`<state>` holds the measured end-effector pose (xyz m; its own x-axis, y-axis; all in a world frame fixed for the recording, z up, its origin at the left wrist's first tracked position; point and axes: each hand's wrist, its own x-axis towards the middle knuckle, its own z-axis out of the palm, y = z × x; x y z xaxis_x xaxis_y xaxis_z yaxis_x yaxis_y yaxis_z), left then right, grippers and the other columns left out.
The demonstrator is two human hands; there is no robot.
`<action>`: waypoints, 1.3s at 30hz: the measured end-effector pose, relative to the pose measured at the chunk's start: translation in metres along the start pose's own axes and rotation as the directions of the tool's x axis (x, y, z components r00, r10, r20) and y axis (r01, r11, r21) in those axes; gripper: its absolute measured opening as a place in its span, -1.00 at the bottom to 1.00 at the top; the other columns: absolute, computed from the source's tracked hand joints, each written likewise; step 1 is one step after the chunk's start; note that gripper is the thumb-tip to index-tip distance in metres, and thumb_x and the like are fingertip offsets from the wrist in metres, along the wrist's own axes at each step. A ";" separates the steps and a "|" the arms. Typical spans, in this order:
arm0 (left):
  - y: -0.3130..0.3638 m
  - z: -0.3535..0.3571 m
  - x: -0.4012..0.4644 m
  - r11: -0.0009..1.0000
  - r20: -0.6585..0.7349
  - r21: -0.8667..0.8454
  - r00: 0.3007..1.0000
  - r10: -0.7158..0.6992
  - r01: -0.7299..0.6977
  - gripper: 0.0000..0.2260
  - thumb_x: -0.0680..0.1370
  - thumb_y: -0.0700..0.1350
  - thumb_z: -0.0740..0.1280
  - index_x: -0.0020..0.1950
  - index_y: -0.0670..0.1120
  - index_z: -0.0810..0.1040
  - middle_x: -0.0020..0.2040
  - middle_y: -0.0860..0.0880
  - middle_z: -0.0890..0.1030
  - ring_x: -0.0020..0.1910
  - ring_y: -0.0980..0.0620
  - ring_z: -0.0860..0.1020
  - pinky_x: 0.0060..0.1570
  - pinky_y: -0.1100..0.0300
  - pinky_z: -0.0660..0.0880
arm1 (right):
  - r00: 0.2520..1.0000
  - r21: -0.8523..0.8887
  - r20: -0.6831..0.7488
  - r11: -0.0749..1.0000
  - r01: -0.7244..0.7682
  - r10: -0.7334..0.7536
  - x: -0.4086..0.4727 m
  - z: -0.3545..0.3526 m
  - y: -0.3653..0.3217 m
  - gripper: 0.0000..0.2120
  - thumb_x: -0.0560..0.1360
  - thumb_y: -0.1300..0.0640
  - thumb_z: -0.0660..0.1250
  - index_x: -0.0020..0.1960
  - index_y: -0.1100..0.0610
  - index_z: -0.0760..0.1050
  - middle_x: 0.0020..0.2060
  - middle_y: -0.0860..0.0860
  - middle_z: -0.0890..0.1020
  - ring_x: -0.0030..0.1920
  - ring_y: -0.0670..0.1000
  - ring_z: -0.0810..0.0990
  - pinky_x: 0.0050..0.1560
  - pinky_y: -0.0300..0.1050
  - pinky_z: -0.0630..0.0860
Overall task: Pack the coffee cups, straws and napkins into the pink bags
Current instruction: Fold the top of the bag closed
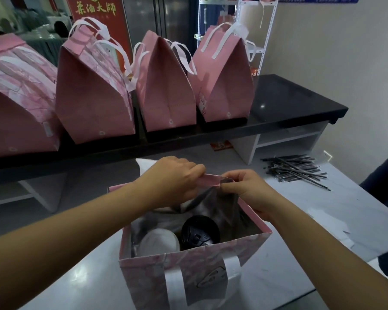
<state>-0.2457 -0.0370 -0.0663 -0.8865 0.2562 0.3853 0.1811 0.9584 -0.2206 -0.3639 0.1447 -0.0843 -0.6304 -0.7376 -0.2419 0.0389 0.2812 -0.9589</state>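
An open pink bag [188,265] with white handles stands on the grey table in front of me. Inside it I see a cup with a black lid [199,233] and, to its left, a cup with a white lid [158,240]. My left hand [173,175] and my right hand [246,189] both pinch the bag's far top edge, folding it toward the middle. A pile of black wrapped straws [293,168] lies on the table to the right, beyond my right hand.
Several closed pink bags [94,97] stand in a row on a black raised shelf [296,104] behind the table. White paper scraps [336,229] lie at the right. A dark-sleeved person [385,175] is at the right edge.
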 end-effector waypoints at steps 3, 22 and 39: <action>0.007 0.000 0.006 0.999 -0.028 0.032 1.000 -0.002 0.003 -0.66 0.35 0.15 0.51 -0.18 -0.07 0.52 -0.29 -0.03 0.59 -0.34 -0.08 0.57 -0.40 0.16 0.42 | 1.000 0.018 0.016 1.000 0.002 -0.002 -0.001 0.002 0.001 -0.91 0.49 0.34 0.39 -0.04 0.28 0.66 -0.22 0.19 0.66 -0.17 0.10 0.65 -0.11 -0.06 0.59; 0.004 -0.022 0.025 0.668 0.335 -0.546 0.863 -0.378 0.505 -0.91 0.51 -0.03 0.46 -0.09 -0.04 0.68 -0.13 0.06 0.69 -0.16 0.16 0.61 -0.04 0.15 0.56 | 0.999 -0.280 -0.030 0.959 0.034 -0.045 -0.002 0.000 -0.010 -0.93 0.46 0.25 0.46 -0.16 0.12 0.71 -0.25 0.05 0.72 -0.14 0.08 0.69 -0.02 -0.02 0.64; -0.007 -0.047 0.023 0.591 0.379 -0.601 0.843 -0.383 0.538 -0.84 0.42 -0.03 0.55 -0.10 -0.04 0.65 -0.30 0.08 0.66 -0.31 0.23 0.60 -0.25 0.29 0.52 | 0.969 -0.427 0.170 0.874 0.234 -0.177 0.021 0.021 -0.041 -0.87 0.33 0.06 0.55 -0.19 0.09 0.69 -0.31 0.17 0.66 -0.32 0.06 0.53 -0.24 0.10 0.49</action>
<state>-0.2477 -0.0324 -0.0140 -0.9776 -0.1983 0.0699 -0.1141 0.7798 0.6156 -0.3624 0.1048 -0.0534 -0.4861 -0.8693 -0.0902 -0.4443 0.3347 -0.8310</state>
